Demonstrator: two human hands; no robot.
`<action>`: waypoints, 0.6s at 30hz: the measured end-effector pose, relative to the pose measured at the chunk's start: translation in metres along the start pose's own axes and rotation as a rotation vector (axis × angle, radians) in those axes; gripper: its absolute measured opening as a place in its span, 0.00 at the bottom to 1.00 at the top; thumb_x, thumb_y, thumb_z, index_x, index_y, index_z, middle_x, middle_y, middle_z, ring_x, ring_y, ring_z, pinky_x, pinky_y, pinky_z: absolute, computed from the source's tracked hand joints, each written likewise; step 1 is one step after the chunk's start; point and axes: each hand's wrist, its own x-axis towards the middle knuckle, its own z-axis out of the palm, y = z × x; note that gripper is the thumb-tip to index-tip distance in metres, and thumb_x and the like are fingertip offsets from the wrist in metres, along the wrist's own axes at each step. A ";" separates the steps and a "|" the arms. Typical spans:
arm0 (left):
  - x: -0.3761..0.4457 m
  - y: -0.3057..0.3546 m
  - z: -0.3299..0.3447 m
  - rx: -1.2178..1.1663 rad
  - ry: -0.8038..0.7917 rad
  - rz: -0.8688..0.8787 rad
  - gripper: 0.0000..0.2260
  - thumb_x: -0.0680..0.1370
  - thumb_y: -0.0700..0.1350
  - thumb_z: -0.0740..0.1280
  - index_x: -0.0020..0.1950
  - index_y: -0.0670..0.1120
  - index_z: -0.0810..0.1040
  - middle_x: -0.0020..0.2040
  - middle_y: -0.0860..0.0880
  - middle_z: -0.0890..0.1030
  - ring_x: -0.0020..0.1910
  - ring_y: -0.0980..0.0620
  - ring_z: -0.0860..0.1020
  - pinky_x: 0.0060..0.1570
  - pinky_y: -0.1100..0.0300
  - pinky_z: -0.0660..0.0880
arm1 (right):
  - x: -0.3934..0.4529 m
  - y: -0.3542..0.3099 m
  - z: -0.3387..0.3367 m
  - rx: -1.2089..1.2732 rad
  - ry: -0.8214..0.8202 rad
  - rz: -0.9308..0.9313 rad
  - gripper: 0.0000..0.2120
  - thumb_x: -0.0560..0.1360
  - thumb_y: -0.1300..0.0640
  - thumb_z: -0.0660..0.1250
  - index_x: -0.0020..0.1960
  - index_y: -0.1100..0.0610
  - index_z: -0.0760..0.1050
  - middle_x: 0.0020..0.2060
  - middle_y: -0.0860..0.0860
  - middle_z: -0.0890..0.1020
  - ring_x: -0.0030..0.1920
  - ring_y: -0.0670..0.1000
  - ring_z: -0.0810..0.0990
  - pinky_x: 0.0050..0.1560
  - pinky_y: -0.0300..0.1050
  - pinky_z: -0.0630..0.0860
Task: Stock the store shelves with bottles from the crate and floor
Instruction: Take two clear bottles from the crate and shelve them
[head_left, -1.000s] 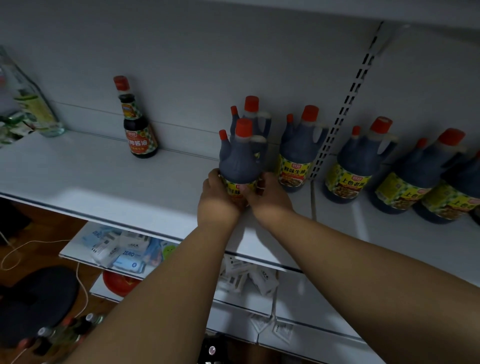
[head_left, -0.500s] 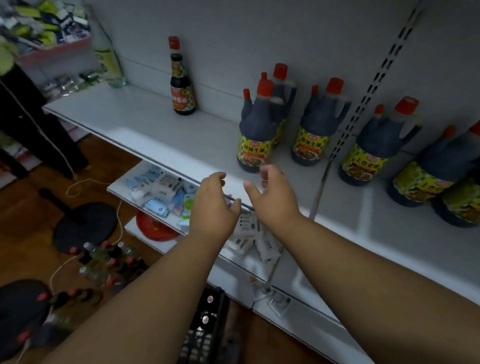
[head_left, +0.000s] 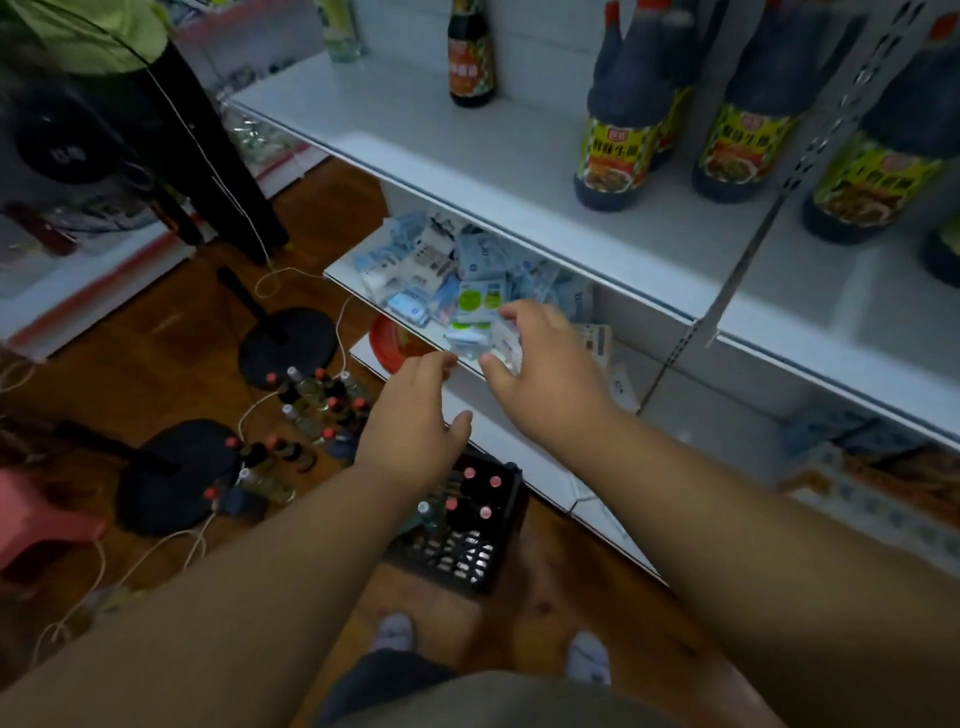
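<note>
Yellow-labelled dark bottles (head_left: 618, 150) stand on the far white shelf (head_left: 467, 156), their print unreadable; left hand (head_left: 415, 415) and right hand (head_left: 545, 379) spread empty above the black crate (head_left: 467, 525); floor bottles (head_left: 311, 410) cluster left.

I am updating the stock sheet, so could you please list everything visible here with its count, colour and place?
large soy sauce jugs: at least four, dark with yellow labels, top shelf at right
slim sauce bottle: one, dark, top shelf at back
clear bottle: one, pale, top shelf far left
packets: many, blue and white, middle shelf
crate: one, black, floor, holds red-capped bottles
floor bottles: count unclear, red-capped, floor left of crate
stand bases: two, black, floor
stool: one, pink, left edge
left hand: open, empty, above crate
right hand: open, empty, before middle shelf
</note>
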 end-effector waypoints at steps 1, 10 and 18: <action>-0.003 -0.014 -0.003 0.005 -0.015 0.002 0.26 0.75 0.48 0.71 0.70 0.48 0.68 0.64 0.50 0.73 0.64 0.52 0.71 0.63 0.56 0.71 | 0.000 -0.005 0.012 -0.015 -0.020 0.015 0.24 0.76 0.50 0.67 0.70 0.54 0.67 0.66 0.53 0.71 0.64 0.55 0.72 0.63 0.50 0.72; -0.021 -0.191 -0.039 0.075 -0.293 -0.003 0.27 0.74 0.48 0.72 0.71 0.49 0.67 0.63 0.48 0.73 0.62 0.48 0.73 0.60 0.54 0.72 | 0.002 -0.074 0.171 -0.129 -0.198 0.199 0.24 0.76 0.50 0.67 0.70 0.54 0.66 0.64 0.53 0.70 0.64 0.55 0.71 0.60 0.47 0.69; -0.026 -0.290 0.030 0.055 -0.515 -0.144 0.23 0.76 0.49 0.69 0.69 0.51 0.68 0.63 0.48 0.73 0.59 0.47 0.75 0.52 0.54 0.75 | 0.000 -0.036 0.290 -0.122 -0.357 0.377 0.21 0.77 0.51 0.67 0.68 0.53 0.68 0.62 0.54 0.71 0.60 0.56 0.74 0.58 0.50 0.73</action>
